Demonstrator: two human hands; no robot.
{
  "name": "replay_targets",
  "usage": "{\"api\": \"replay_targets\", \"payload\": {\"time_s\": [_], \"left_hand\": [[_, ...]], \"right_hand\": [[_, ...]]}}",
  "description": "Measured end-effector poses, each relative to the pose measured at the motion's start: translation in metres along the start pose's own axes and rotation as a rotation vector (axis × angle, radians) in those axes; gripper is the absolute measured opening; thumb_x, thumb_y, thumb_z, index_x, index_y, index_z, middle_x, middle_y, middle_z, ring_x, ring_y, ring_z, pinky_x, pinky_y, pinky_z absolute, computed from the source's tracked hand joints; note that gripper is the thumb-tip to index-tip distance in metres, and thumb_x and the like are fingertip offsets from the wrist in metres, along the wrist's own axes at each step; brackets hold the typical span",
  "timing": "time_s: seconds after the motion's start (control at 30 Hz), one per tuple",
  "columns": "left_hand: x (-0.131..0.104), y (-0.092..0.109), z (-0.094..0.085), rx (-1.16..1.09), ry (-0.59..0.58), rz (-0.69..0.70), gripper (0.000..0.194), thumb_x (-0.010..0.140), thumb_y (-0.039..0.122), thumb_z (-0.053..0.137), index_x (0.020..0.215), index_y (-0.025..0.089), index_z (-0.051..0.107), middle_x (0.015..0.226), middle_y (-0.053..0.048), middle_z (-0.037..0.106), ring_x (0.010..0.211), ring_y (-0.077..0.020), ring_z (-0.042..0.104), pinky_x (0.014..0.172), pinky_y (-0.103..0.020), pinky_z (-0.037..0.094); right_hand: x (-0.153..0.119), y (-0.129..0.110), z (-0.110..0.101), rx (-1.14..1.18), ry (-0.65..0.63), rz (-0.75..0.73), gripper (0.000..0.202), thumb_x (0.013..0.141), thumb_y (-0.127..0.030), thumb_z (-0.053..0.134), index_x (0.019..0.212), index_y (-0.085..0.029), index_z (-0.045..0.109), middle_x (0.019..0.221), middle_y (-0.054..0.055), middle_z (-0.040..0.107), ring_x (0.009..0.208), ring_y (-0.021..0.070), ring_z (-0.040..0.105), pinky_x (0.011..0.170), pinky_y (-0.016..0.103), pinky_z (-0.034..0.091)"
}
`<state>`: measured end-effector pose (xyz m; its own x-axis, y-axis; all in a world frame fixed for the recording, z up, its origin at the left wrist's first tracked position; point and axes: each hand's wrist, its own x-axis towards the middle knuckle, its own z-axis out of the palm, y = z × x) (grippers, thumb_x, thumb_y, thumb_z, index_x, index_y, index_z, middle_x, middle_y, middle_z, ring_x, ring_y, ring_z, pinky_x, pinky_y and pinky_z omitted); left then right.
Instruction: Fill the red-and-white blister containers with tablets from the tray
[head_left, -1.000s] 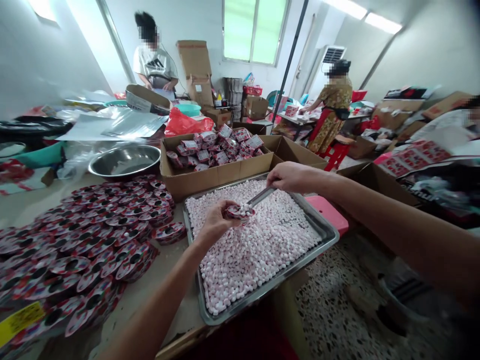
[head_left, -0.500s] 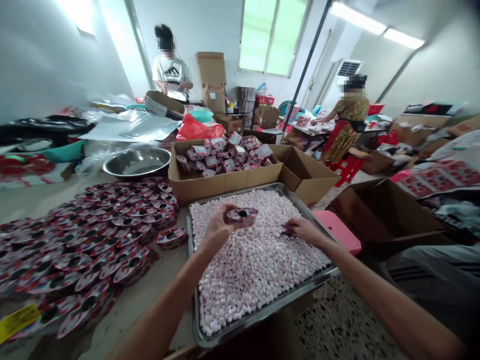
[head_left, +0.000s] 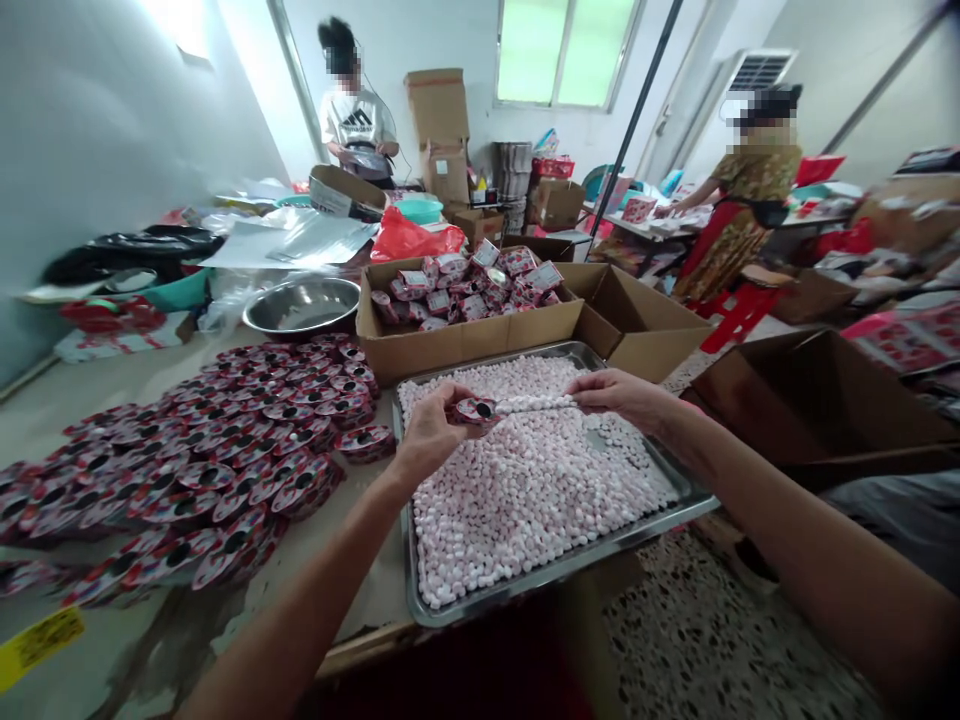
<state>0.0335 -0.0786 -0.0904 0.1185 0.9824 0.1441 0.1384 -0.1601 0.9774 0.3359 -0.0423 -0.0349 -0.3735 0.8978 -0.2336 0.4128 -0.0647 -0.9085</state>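
Note:
Above the left part of a metal tray (head_left: pixel 525 590), my left hand (head_left: pixel 435 430) grips a small red printed packet (head_left: pixel 477 410) with a dark round hole facing up. The tray is spread with small white pellets (head_left: pixel 517 490). My right hand (head_left: pixel 611 390) is closed, its fingertips pinching the right end of a narrow strip covered with white pellets (head_left: pixel 536 403). The strip's left end meets the packet's right side. Many similar packets (head_left: pixel 217 430) stand in rows to the left of the tray.
Behind the tray, a cardboard box (head_left: pixel 465 340) holds more packets, beside an open box (head_left: pixel 645 320). A steel bowl (head_left: pixel 300 305) sits at back left. One person (head_left: pixel 356 125) stands at the back, another person (head_left: pixel 757 180) at the right. A large carton (head_left: pixel 810 400) lies right.
My right hand has risen from the pellets and now holds the pellet-covered strip against the packet. A thinned patch shows in the pellets at right. The camera view has shifted.

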Motion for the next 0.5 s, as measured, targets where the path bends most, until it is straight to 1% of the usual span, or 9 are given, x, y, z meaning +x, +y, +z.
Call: {"api": "replay_targets", "payload": {"time_s": [0.07,0.13,0.23,0.33,0.4,0.47,0.5], "left_hand": [[-0.005,0.005,0.002,-0.019,-0.014,-0.008,0.049,0.056,0.023,0.088,0.098,0.017,0.065,0.092,-0.005,0.071,0.077,-0.0165,0.068,0.071,-0.027,0.055],[-0.01,0.007,0.004,-0.048,-0.021,-0.042,0.05,0.055,0.022,0.088,0.099,0.017,0.064,0.093,-0.006,0.071,0.079,-0.0172,0.068,0.071,-0.027,0.055],[-0.016,0.003,0.007,-0.083,-0.018,-0.086,0.051,0.054,0.02,0.087,0.099,0.017,0.064,0.094,-0.006,0.07,0.081,-0.0179,0.068,0.069,-0.026,0.054],[-0.018,-0.008,0.014,-0.135,-0.001,-0.107,0.052,0.053,0.018,0.087,0.1,0.017,0.063,0.09,-0.003,0.069,0.079,-0.0164,0.067,0.066,-0.024,0.052],[-0.016,-0.016,0.02,-0.227,-0.003,-0.142,0.054,0.052,0.018,0.087,0.1,0.016,0.061,0.086,-0.002,0.069,0.075,-0.0154,0.066,0.065,-0.023,0.051],[-0.015,-0.022,0.025,-0.329,-0.008,-0.173,0.057,0.051,0.019,0.087,0.1,0.016,0.059,0.084,-0.001,0.069,0.073,-0.0151,0.065,0.065,-0.024,0.051],[-0.016,-0.024,0.026,-0.366,-0.005,-0.178,0.058,0.051,0.019,0.087,0.101,0.016,0.058,0.085,-0.001,0.069,0.073,-0.0153,0.066,0.066,-0.024,0.051]], "right_hand": [[0.007,-0.013,0.005,-0.091,-0.002,-0.033,0.031,0.065,-0.044,0.073,0.076,-0.015,0.068,0.065,0.0,0.059,0.06,0.0108,0.048,0.058,0.025,0.035],[0.013,-0.025,0.006,-0.228,-0.009,-0.071,0.026,0.068,-0.041,0.07,0.075,-0.016,0.069,0.061,-0.001,0.058,0.058,0.0112,0.046,0.056,0.026,0.034],[0.014,-0.053,0.008,-0.532,-0.006,-0.117,0.017,0.072,-0.028,0.063,0.077,-0.017,0.074,0.058,-0.001,0.058,0.056,0.0117,0.046,0.055,0.026,0.033],[0.006,-0.093,0.016,-0.887,0.027,-0.137,0.02,0.072,-0.017,0.058,0.078,-0.018,0.077,0.059,0.0,0.062,0.056,0.0115,0.048,0.056,0.026,0.032],[-0.003,-0.12,0.021,-1.072,0.045,-0.134,0.024,0.073,-0.015,0.056,0.081,-0.019,0.078,0.063,0.0,0.064,0.057,0.0116,0.049,0.057,0.026,0.032],[-0.013,-0.137,0.021,-1.19,0.079,-0.115,0.027,0.074,-0.015,0.055,0.086,-0.021,0.079,0.065,0.001,0.066,0.058,0.0122,0.05,0.057,0.026,0.032],[-0.018,-0.139,0.018,-1.225,0.108,-0.107,0.028,0.075,-0.016,0.055,0.088,-0.022,0.079,0.066,0.001,0.067,0.059,0.0127,0.051,0.058,0.026,0.032]]}}
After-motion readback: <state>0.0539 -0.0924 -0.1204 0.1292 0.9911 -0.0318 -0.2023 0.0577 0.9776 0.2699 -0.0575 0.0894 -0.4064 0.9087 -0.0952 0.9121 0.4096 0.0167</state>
